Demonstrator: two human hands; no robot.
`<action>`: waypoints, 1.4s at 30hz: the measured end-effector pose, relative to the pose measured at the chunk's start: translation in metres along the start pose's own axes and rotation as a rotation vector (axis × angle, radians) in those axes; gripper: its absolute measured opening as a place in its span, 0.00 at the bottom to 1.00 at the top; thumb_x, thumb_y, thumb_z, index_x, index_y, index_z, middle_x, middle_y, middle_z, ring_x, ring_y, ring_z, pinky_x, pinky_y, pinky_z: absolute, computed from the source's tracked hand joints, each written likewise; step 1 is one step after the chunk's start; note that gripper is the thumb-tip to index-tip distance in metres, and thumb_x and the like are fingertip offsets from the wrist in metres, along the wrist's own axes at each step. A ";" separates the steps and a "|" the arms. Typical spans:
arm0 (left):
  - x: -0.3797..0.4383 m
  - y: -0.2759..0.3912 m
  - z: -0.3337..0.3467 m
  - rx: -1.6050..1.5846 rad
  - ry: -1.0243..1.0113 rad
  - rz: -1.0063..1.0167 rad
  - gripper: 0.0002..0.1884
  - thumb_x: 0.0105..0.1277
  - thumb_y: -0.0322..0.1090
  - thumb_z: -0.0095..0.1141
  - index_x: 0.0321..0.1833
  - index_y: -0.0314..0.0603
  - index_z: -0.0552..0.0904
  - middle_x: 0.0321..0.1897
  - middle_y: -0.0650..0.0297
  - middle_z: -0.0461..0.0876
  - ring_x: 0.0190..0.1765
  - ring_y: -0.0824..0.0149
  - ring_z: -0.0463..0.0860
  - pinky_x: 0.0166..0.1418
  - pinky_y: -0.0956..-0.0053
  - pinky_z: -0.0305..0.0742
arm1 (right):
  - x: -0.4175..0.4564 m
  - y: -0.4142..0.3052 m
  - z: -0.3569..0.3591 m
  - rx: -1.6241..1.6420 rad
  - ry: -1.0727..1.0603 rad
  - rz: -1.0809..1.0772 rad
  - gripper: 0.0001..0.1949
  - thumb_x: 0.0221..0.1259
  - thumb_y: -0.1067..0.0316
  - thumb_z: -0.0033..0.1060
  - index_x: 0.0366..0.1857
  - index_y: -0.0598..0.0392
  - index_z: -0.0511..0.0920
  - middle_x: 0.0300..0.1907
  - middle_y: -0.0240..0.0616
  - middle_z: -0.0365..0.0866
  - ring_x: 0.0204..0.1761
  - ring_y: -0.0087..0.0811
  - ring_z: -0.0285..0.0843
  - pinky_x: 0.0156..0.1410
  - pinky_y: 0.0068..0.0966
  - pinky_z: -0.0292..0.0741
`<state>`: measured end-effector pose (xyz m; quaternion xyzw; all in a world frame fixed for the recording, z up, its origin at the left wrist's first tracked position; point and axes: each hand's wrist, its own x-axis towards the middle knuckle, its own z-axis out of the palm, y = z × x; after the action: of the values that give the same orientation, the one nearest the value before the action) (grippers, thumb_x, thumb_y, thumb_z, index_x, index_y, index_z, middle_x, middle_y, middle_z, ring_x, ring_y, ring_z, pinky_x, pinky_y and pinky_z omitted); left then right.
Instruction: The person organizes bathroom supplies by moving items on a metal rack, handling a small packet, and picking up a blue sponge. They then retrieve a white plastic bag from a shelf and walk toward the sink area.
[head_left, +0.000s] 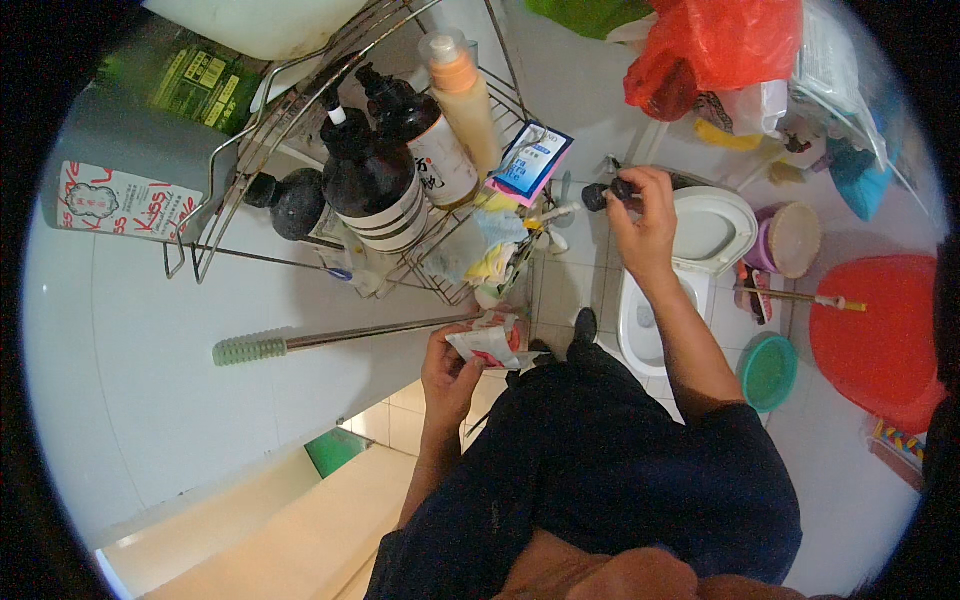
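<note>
Between the fingers and thumb of my left hand (450, 371) is a white and red packet (491, 341), held in front of my body below the wire rack (442, 281). My right hand (646, 217) is raised toward the toilet side, pinching a small black object (606, 195) whose exact kind I cannot tell. Close to that hand, on the rack's end, are blue and pink sachets (532, 161). Black pump bottles (369, 187) and a bottle with an orange collar (463, 105) stand on the rack.
A toilet (664, 315) with its lid up stands right of my legs. Beyond it are a green basin (769, 373), a red basin (874, 330) and a purple container (763, 238). Red plastic bags (720, 45) hang at the upper right. A green-gripped pole (251, 351) extends at left.
</note>
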<state>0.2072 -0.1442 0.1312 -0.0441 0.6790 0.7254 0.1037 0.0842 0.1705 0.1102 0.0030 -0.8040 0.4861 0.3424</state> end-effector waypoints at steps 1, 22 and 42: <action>0.000 -0.001 0.000 -0.024 -0.003 0.004 0.23 0.66 0.23 0.58 0.63 0.35 0.70 0.49 0.56 0.82 0.51 0.63 0.85 0.57 0.65 0.84 | -0.001 0.000 0.004 -0.005 -0.011 -0.027 0.17 0.59 0.78 0.69 0.52 0.59 0.79 0.52 0.47 0.76 0.49 0.40 0.81 0.51 0.30 0.84; -0.019 -0.016 -0.017 -0.078 0.029 0.091 0.23 0.68 0.22 0.58 0.65 0.35 0.68 0.51 0.54 0.82 0.53 0.61 0.86 0.58 0.63 0.85 | -0.039 -0.051 0.050 0.113 -0.306 -0.220 0.19 0.52 0.77 0.73 0.49 0.57 0.80 0.49 0.48 0.76 0.49 0.47 0.78 0.53 0.36 0.78; -0.058 -0.036 -0.059 -0.095 0.141 0.031 0.25 0.68 0.23 0.61 0.67 0.36 0.70 0.50 0.60 0.83 0.51 0.68 0.85 0.57 0.72 0.79 | -0.073 -0.087 0.166 0.054 -0.604 -0.520 0.19 0.52 0.77 0.75 0.50 0.55 0.82 0.48 0.47 0.77 0.50 0.46 0.79 0.53 0.37 0.80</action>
<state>0.2669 -0.2060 0.1037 -0.0894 0.6501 0.7534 0.0419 0.0784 -0.0295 0.0890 0.3581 -0.8280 0.3814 0.2018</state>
